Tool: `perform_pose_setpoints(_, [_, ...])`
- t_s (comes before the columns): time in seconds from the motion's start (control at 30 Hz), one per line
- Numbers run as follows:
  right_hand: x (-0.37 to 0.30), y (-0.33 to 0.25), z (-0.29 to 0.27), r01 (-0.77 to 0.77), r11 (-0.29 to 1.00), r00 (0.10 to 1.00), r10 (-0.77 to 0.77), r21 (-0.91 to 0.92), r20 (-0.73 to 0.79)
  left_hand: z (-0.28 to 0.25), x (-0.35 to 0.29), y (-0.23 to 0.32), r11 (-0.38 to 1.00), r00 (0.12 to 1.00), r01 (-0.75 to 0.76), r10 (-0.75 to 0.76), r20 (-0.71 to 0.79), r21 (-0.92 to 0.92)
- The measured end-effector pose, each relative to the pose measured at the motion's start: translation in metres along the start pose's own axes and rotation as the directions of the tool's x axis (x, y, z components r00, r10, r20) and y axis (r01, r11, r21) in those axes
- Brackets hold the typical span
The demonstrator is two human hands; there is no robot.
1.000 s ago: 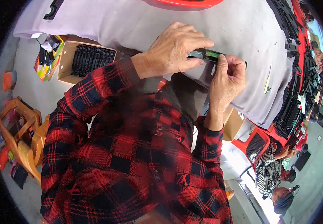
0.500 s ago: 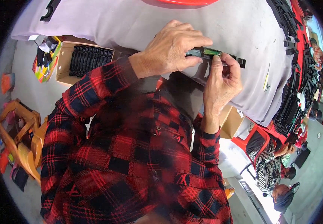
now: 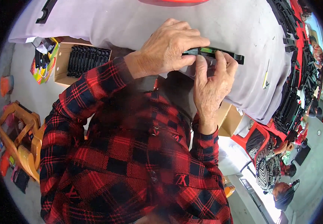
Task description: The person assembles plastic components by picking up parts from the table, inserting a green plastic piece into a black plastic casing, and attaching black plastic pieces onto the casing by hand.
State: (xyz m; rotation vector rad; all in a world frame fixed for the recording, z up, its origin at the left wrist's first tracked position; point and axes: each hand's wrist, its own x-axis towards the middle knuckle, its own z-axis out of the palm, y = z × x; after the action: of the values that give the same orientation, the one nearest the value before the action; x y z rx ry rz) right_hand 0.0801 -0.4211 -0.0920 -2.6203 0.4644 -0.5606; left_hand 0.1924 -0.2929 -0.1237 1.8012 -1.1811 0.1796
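Your left hand [image 3: 169, 48] is clamped, thumb against fingers, on the left end of a long black part [image 3: 230, 55] by the near edge of the cloth-covered table [image 3: 131, 26]. Your right hand [image 3: 214, 80] touches its middle near a green piece [image 3: 206, 49]; whether it grips or only presses, I cannot tell.

From my end, I see the right hand [image 3: 214, 87] has shifted left along the black part [image 3: 228, 55], its thumb [image 3: 201, 69] now spread from its fingers [image 3: 220, 58], baring more of the part's right end.
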Motion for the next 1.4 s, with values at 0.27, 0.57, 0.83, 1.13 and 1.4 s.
perform_pose_setpoints(0.27, [0.002,0.016,-0.005,0.095,0.993,0.993,-0.089,0.067,-0.084,0.002,-0.001,0.0,1.0,1.0,-0.005,0.005,-0.001,0.024])
perform_pose_setpoints(0.57, [0.019,0.017,-0.019,0.403,0.907,0.914,-0.39,-0.123,0.117,0.002,-0.001,0.001,0.999,1.0,-0.012,0.012,-0.011,0.035])
perform_pose_setpoints(0.83, [0.032,0.018,-0.023,0.501,0.864,0.848,-0.477,-0.055,0.233,0.0,0.0,0.001,1.0,1.0,0.001,-0.001,-0.007,0.028])
perform_pose_setpoints(1.13, [0.035,0.018,-0.022,0.49,0.872,0.834,-0.472,0.008,0.286,-0.001,0.0,0.005,0.996,1.0,0.016,-0.018,0.017,0.092])
perform_pose_setpoints(1.4, [0.041,0.02,-0.021,0.603,0.797,0.754,-0.581,0.028,0.308,-0.003,0.006,0.004,0.989,0.999,-0.039,0.038,0.009,0.145])
